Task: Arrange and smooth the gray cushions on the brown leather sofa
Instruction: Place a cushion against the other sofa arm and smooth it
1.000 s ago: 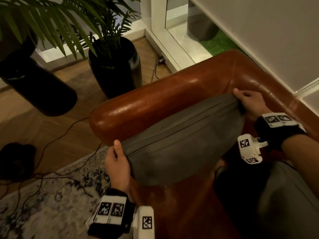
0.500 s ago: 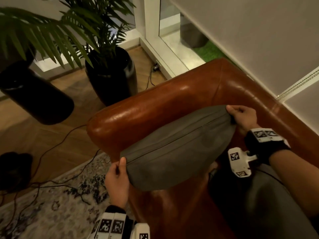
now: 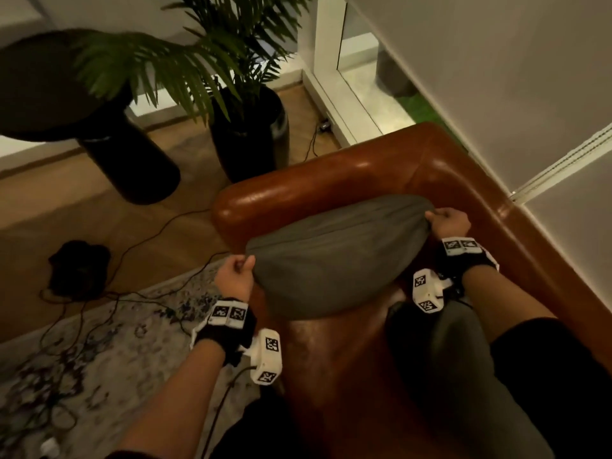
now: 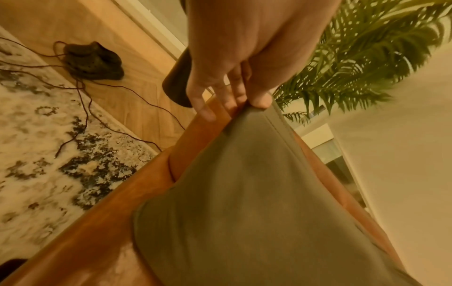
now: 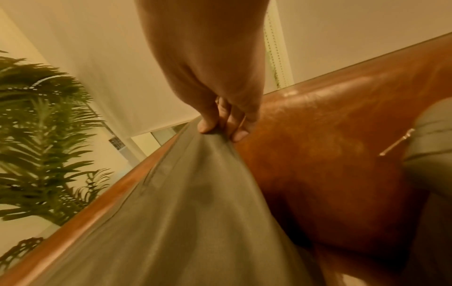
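Note:
A gray cushion [image 3: 334, 256] stands tilted against the arm of the brown leather sofa [image 3: 318, 187], its lower edge near the seat. My left hand [image 3: 240, 265] pinches its near left corner [image 4: 254, 110] between thumb and fingers. My right hand [image 3: 443, 217] pinches the far right corner [image 5: 212, 133], where the fabric is drawn into folds. A second gray cushion [image 3: 463, 359] lies on the seat at the right under my right forearm, its zipper pull [image 5: 396, 143] showing in the right wrist view.
A potted palm [image 3: 248, 134] in a black planter stands just beyond the sofa arm. A dark round side table [image 3: 66, 94] is on the left. Cables and a dark bundle [image 3: 79, 270] lie on the wooden floor beside a patterned rug [image 3: 82, 352]. A wall runs along the right.
The cushion has come lower and nearer, toward the seat. Both hands have stayed on its corners. The view has pulled back and tilted down.

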Demonstrator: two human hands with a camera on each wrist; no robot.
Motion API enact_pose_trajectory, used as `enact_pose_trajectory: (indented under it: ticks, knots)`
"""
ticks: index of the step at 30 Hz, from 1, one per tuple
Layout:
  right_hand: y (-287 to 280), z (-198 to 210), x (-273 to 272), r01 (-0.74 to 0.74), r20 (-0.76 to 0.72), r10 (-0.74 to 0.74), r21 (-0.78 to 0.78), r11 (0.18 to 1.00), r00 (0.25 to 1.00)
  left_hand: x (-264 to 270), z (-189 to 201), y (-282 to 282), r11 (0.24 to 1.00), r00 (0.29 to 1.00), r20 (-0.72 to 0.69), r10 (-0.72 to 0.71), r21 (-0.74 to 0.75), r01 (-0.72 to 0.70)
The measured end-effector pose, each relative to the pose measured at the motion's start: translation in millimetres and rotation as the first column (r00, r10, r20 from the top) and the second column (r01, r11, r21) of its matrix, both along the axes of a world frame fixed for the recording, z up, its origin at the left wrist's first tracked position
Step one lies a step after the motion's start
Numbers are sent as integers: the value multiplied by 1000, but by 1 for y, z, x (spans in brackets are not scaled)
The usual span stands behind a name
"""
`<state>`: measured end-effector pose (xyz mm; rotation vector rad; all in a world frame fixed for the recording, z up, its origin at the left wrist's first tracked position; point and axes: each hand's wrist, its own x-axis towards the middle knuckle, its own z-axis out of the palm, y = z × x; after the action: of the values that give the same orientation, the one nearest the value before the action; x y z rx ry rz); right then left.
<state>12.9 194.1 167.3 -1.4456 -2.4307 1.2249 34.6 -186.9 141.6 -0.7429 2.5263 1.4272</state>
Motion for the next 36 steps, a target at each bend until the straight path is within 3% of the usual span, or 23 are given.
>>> enact_pose_trajectory:
  ticks: [3,6,8,17,20,24,27,30,34,36]
  knots:
    - [-6,2,-5,-72,-10,72,-12,997,997,5,8,0,1000,999,-39,10,-12,-10]
    - [-2,-11,-12,-133,47,142,-149,980,989,6,9,5,999,994,102,-43,-27,46]
    - [7,-28,-17,-140,54,150,-164,976,987,5,5,5,998,993,112,-45,-42,50]
    - [-2,-26,-38,-197,114,212,-136,971,971,-34,-13,11,1000,990,140,7,-5,-6]
    - [6,-26,-40,-181,76,184,-44,983,980,-34,-19,-2,999,993,112,-23,-27,26]
    - [29,-27,-40,-197,29,198,-47,979,980,-28,-25,-21,993,991,62,-117,12,117]
    - [36,-32,-42,-145,11,150,-210,967,989,-31,-28,-21,991,985,120,-122,66,115]
    - [32,-33,-49,-83,36,105,-383,920,994,-39,-30,-18,986,983,90,-162,65,157]
    - [40,-59,-62,-141,34,151,-208,968,988,-49,-33,-21,986,989,35,-144,87,141]
    - [41,-60,-61,-128,-34,123,-251,959,992,-48,-29,-22,976,983,93,-161,163,144]
